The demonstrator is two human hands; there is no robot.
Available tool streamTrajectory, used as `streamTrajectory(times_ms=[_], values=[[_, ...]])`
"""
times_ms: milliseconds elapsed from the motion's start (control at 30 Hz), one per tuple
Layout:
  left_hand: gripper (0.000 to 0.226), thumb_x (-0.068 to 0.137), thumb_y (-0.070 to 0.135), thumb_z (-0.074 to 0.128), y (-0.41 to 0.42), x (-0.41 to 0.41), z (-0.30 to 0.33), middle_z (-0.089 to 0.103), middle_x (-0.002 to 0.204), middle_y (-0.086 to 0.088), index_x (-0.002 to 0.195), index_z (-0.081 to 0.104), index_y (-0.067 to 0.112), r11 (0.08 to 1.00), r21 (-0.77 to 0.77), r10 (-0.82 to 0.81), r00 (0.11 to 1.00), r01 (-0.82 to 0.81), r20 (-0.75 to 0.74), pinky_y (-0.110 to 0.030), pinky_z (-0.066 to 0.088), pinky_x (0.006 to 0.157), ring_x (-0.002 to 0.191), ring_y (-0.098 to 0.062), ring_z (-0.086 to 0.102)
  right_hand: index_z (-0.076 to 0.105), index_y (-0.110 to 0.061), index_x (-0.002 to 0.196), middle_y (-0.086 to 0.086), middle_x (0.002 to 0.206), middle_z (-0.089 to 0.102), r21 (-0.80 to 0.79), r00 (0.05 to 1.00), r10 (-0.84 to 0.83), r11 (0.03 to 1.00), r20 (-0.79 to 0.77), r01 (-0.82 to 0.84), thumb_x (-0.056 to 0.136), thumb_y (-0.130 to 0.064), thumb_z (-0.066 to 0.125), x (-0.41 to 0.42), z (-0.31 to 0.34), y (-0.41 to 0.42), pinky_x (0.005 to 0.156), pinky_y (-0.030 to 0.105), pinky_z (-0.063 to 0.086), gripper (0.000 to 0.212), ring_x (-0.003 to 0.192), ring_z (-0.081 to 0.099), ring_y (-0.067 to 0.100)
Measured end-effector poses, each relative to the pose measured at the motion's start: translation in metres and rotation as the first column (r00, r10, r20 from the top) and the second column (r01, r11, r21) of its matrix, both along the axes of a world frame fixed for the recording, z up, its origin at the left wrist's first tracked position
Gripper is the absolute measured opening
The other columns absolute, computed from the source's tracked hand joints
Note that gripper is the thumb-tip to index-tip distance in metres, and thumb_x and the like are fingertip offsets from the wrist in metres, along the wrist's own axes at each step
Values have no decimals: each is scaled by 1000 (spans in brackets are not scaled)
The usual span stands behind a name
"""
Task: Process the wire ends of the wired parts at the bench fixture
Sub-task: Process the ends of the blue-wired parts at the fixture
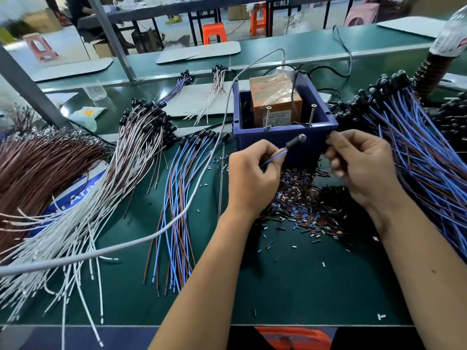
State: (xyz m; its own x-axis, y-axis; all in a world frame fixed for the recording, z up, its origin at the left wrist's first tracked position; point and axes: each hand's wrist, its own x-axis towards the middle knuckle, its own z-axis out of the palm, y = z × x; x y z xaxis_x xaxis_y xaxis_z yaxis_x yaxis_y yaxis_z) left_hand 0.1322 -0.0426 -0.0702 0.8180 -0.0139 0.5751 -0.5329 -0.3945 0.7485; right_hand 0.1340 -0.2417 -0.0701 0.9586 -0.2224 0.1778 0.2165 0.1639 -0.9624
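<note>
Green bench mat (290,281), factory floor with orange stools (214,32) far behind. I've got the left hand (252,178) pinching one wired part (290,147) by its blue lead, black cap end tilted up toward the blue bin fixture (285,127), which sits just beyond both hands. My guess: held that way to keep the lead steady for feeding. Right hand (358,168) is curled, fingertips pinched together near the bin's right corner; something thin may be between them, can't tell what. Orange taped unit (275,102) sits inside the bin, two screws sticking up at its near edge. Stripped insulation bits (300,200) are piled right below the bin, so that's where ends get cut. Blue-and-brown bundle (417,152) lies right, likely stock to do; small blue-brown batch (177,198) and white-wire batch (121,173) lie left, probably sorted. Grey cable (202,173) crosses the mat.
</note>
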Motion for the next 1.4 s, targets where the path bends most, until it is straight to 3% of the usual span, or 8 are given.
streamTrajectory(times_ms=[133, 633, 733, 867, 1000, 1167, 1267, 1400], values=[[18, 94, 7, 67, -5, -2, 1, 67, 59, 1, 76, 67, 8, 987, -162, 11, 999, -18, -42, -27, 49, 53, 53, -18, 63, 78, -17, 88, 5, 66, 69, -90, 994, 107, 990, 23, -105, 94, -14, 75, -2, -7, 16, 35, 17, 34, 7, 42, 50, 9], [18, 98, 7, 66, -16, -5, -1, 73, 69, -2, 80, 68, 11, 969, -221, -135, 987, 115, -82, -29, 56, 63, 64, -17, 71, 81, -21, 81, 7, 59, 63, 78, 982, 179, 980, 51, -183, 78, -28, 79, -9, 0, 42, 35, 16, 28, 8, 39, 43, 8], [14, 97, 7, 66, -16, -5, -2, 72, 74, 3, 84, 70, 10, 975, -215, -58, 998, 53, -16, -36, 58, 65, 69, -15, 70, 78, -20, 84, 5, 64, 64, 96, 984, 151, 983, 91, -160, 87, -22, 77, -10, 2, 42, 36, 17, 28, 4, 40, 43, 9], [10, 98, 13, 68, -12, -3, -2, 70, 74, 4, 88, 71, 11, 951, -254, 201, 976, -173, 88, -33, 47, 58, 64, -14, 62, 61, -17, 93, 12, 94, 76, 59, 976, 122, 989, 178, -135, 104, -14, 60, -10, 6, 39, 38, 20, 35, 12, 42, 49, 17], [4, 100, 15, 68, -11, -5, 3, 72, 71, 0, 96, 67, 13, 872, -438, 271, 961, -221, 55, -30, 53, 66, 66, -14, 70, 65, -15, 96, 9, 79, 74, -102, 961, -53, 991, 273, 84, 104, -17, 63, -10, 7, 39, 40, 24, 39, 9, 40, 49, 19], [8, 96, 5, 67, -11, -3, 4, 73, 76, -6, 91, 71, 9, 845, -437, 340, 940, -307, -3, -27, 54, 70, 70, -19, 70, 71, -10, 96, 1, 72, 72, -209, 892, -289, 903, 347, 374, 100, -17, 68, -10, 3, 36, 48, 30, 47, 9, 45, 56, 17], [9, 92, 3, 67, -12, -4, 4, 73, 76, -8, 93, 75, 6, 846, -439, 325, 945, -304, -29, -36, 56, 67, 69, -24, 68, 75, -14, 98, 1, 75, 73, -270, 860, -354, 844, 366, 463, 100, -20, 67, -10, 1, 36, 55, 28, 50, 10, 54, 63, 10], [12, 90, 2, 66, -13, -5, 5, 70, 73, -10, 94, 77, 6, 847, -441, 310, 950, -296, -43, -33, 51, 62, 64, -25, 62, 76, -17, 98, -4, 75, 73, -296, 838, -374, 812, 397, 503, 100, -20, 66, -10, 0, 38, 59, 23, 51, 10, 59, 66, 6]])
